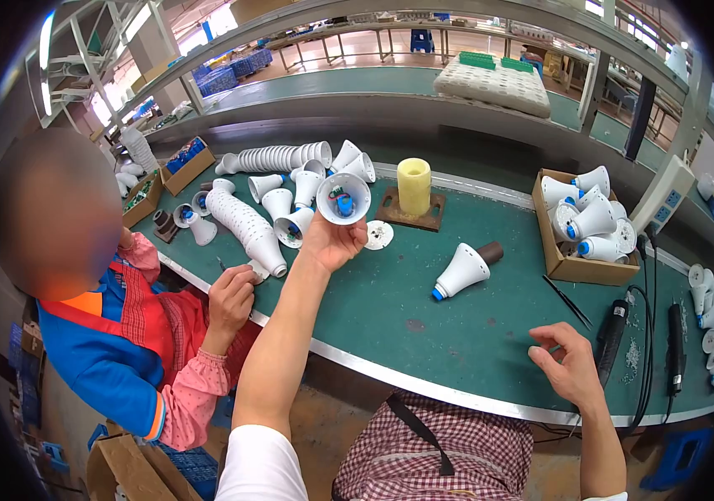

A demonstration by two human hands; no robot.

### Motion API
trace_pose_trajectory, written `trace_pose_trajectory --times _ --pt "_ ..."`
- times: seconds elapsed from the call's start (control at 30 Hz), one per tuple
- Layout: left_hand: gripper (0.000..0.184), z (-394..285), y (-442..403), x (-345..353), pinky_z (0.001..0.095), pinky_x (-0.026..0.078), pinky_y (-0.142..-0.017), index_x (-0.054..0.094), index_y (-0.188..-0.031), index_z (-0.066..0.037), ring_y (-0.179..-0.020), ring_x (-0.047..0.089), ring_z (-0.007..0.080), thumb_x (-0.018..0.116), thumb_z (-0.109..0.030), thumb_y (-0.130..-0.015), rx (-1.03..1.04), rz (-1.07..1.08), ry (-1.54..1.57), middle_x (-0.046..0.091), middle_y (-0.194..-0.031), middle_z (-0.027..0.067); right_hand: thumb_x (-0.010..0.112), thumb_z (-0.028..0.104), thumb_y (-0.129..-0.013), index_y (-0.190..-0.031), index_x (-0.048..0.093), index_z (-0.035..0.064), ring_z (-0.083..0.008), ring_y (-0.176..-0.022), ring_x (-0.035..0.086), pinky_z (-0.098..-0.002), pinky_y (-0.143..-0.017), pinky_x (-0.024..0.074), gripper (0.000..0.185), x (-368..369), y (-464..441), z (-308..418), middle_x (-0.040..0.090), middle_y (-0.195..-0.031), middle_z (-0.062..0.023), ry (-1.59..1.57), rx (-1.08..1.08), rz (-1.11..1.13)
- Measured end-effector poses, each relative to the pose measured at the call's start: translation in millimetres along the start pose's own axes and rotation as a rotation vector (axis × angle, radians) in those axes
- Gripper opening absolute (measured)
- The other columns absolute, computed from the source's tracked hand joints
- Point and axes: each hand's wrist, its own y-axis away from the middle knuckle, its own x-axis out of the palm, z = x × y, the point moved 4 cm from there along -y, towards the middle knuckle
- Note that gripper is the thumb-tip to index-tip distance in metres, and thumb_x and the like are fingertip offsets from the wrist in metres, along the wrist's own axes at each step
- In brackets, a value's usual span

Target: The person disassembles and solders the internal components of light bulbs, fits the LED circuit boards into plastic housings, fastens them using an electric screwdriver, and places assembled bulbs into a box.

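Note:
My left hand [333,244] is closed around a white cone-shaped bulb housing [359,197], lifted over the far side of the table. Its wide mouth faces me and shows a blue part and a bit of green board inside. My right hand [570,363] hovers by the front right of the table, its fingers bent and apart, holding nothing. Left of it another bulb housing [463,271] with a blue tip lies against a brown cylinder [490,251]. Black tweezers [568,301] and a black electric screwdriver [612,338] are close to my right hand.
A cardboard box [586,269] of housings stands at the back right. Behind the middle is a yellow cylinder [414,188] on a brown base. Stacked housings [244,225] lie at left, where a co-worker [115,351] sits. A white disc [379,235] lies beside my left hand.

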Motion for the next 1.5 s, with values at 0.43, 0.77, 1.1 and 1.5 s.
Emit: trace_pose_trajectory --times 0.43,0.77,1.1,1.5 --pt "0.041 32.9 19.0 16.0 0.0252 0.045 -0.052 0.051 -0.094 0.003 -0.062 0.049 0.0141 0.051 -0.037 -0.085 -0.196 0.075 0.201 0.052 -0.077 0.0082 0.063 0.008 -0.073 -0.094 0.062 0.0006 -0.0152 -0.070 0.056 -0.0250 -0.059 0.0457 0.023 8.4 0.3 13.9 0.058 -0.085 -0.0090 0.020 -0.031 0.039" --pt "0.041 45.5 41.3 37.2 0.0246 0.044 -0.051 0.047 -0.092 0.006 -0.059 0.049 0.0137 0.047 -0.035 -0.088 -0.318 0.220 0.427 0.050 -0.073 0.0077 0.064 0.009 -0.073 -0.094 0.062 0.0009 -0.0153 -0.069 0.056 -0.0252 -0.058 0.0455 0.023 11.9 4.3 15.2 0.058 -0.084 -0.0088 0.013 -0.040 0.042" --pt "0.047 53.2 52.1 49.4 0.0250 0.046 -0.050 0.047 -0.090 0.007 -0.057 0.050 0.0138 0.048 -0.040 -0.088 -0.323 0.217 0.512 0.049 -0.071 0.0083 0.064 0.009 -0.073 -0.094 0.062 0.0011 -0.0151 -0.070 0.056 -0.0249 -0.059 0.0463 0.022 12.6 5.9 17.6 0.058 -0.084 -0.0091 0.017 -0.048 0.038" --pt "0.031 151.1 53.1 49.4 0.0322 0.055 -0.060 0.052 -0.107 -0.008 -0.079 0.062 0.0232 0.045 -0.033 -0.090 -0.419 0.219 0.069 0.059 -0.098 0.0087 0.083 0.026 -0.054 -0.125 0.040 0.0054 -0.0258 -0.102 0.049 -0.0348 -0.088 0.0393 0.086 55.9 -66.1 69.4 0.051 -0.113 -0.0116 -0.111 -0.585 -0.158"
